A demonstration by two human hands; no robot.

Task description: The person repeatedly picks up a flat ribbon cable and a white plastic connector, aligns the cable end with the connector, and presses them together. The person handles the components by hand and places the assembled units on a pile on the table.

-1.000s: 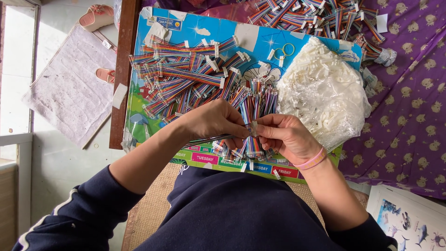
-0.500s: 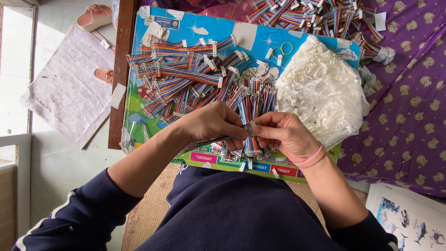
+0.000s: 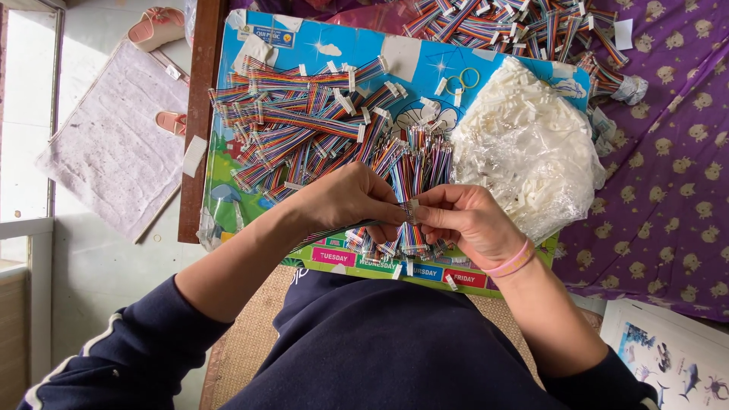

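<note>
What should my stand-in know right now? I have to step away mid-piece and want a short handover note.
Left hand: grip shut on a ribbon cable, holding its end at the centre.
Right hand: fingertips pinch a small white connector at that cable end; whether it is fully seated cannot be told.
Under the hands: a bunch of cables without connectors.
Upper left of the board: a pile of cables with connectors already on; another pile lies at the top, off the board.
Right: a clear bag of white connectors.
Left to do: the bunch under the hands.
</note>
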